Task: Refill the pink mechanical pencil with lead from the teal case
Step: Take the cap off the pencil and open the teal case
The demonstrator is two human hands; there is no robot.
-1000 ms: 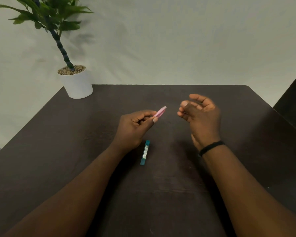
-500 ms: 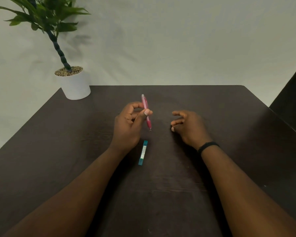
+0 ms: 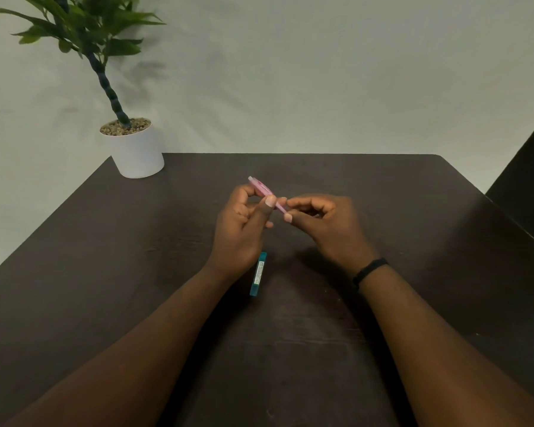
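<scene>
The pink mechanical pencil (image 3: 261,187) is held above the dark table, tilted, with its cap end up and to the left. My left hand (image 3: 244,229) grips its middle between thumb and fingers. My right hand (image 3: 324,223) pinches the pencil's lower end with thumb and forefinger. The tip is hidden by those fingers. The teal lead case (image 3: 258,273) lies flat on the table just below my left hand, untouched, its long side pointing towards me.
A white pot (image 3: 136,152) with a green plant stands at the table's far left corner. The dark table (image 3: 413,241) ends at the wall behind and at a dark edge on the right. A black band sits on my right wrist.
The left hand has turned the pencil so that its cap points up-left. The right hand has moved left from open air and closed on the pencil's lower end. The case has not moved.
</scene>
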